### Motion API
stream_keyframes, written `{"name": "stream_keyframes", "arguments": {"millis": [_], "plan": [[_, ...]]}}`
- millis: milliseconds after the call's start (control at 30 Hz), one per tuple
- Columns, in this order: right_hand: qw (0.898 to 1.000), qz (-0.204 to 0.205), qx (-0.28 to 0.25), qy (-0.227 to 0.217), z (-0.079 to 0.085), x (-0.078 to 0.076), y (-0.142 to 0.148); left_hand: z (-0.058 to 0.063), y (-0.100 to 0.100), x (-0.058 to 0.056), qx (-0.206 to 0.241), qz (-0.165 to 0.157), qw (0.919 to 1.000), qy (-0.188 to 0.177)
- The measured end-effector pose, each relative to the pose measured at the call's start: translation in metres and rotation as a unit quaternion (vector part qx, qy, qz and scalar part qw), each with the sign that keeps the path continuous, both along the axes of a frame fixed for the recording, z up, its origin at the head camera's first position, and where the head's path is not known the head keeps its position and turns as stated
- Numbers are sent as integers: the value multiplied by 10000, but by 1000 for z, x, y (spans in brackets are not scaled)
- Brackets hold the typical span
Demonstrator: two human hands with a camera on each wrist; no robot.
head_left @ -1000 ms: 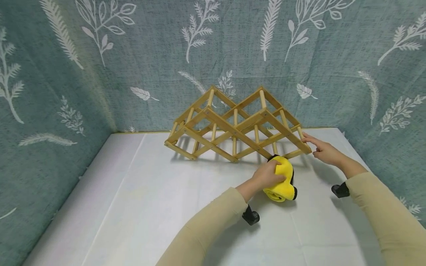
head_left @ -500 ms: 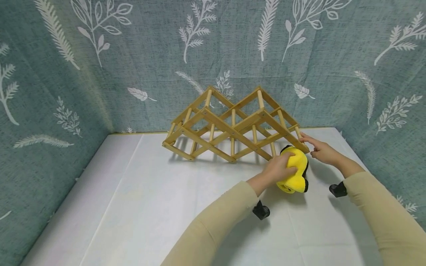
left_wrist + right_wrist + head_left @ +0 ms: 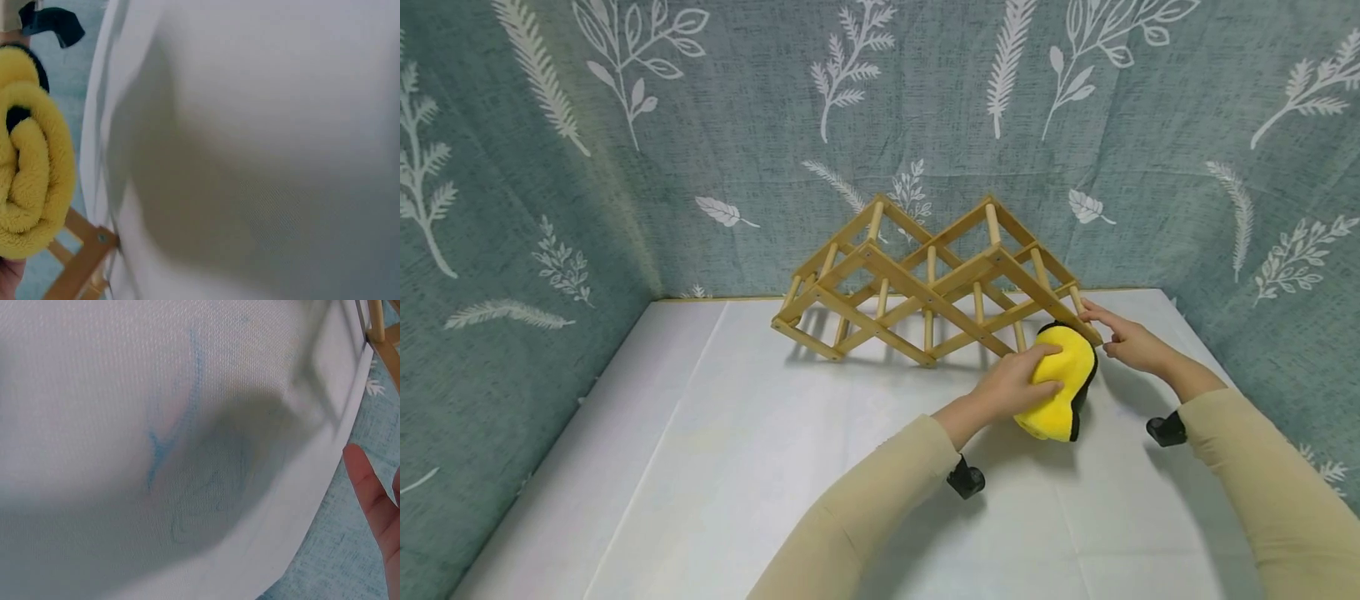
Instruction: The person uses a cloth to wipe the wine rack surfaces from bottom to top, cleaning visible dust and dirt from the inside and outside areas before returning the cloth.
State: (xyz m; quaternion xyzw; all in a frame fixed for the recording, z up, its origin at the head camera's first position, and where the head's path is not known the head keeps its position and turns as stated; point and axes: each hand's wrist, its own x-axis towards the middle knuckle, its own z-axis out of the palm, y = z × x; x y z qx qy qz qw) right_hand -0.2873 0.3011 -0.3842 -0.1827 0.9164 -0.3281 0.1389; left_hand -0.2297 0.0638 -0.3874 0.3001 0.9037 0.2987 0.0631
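1. The left hand [image 3: 1017, 382] had a firm hold on a yellow towel [image 3: 1063, 375], its thumb and fingers gripping it from the near left side.
2. That towel was at the right front of a wooden rack [image 3: 929, 297], overlapping its low front slat from where the head camera looked; whether the two touched, I could not tell.
3. It was plush, with black trim along its right side, and from the left wrist I could see its rolled end, coiled in a loose spiral with a dark patch inside.
4. The right hand [image 3: 1131, 340] gripped nothing that I could make out. Its index finger reached out straight to the end rod at the rack's right, and the fingertip looked to be on it. How the other fingers lay was hard to tell.
5. The rack stood upright on a white table [image 3: 700, 467], spread wide, with two peaks, crossed flat slats and round rods between front and back.
6. Behind it and to both sides hung grey-green cloth [image 3: 760, 100] printed with pale leaves and sprigs.
7. Both arms wore beige sleeves [image 3: 865, 508], and a small black piece [image 3: 966, 481] stuck out below each cuff.
8. Soft shadows lay under the arms, and the right wrist view showed a faint blue streak [image 3: 164, 447] on the white surface.
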Motion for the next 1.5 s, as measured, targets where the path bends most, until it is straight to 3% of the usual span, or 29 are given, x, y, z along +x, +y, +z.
{"name": "stream_keyframes", "arguments": {"millis": [133, 300, 467, 633, 933, 1267, 1500], "plan": [[10000, -26, -16, 28, 1, 1, -1, -6, -11, 0, -507, -93, 9986, -89], [10000, -54, -12, 71, -1, 1, -2, -18, -14, 0, -1014, 375, 9935, -344], [9999, -82, 40, 113, -2, 0, -3, -25, -4, -1, -734, 744, 9930, -545], [9999, -96, 90, 49, -1, 0, -4, -23, 9, -1, -409, 939, 9929, -600], [9999, -160, 3, 13, 0, 2, -3, -17, 20, 1, 365, 946, 9937, -478], [9999, -90, -55, 97, 0, 3, -3, -7, 20, 1, 960, 1171, 9881, -273], [9998, -67, -195, 5, -1, 2, -1, -3, 7, 2, 1041, 1284, 9862, -99]]}}
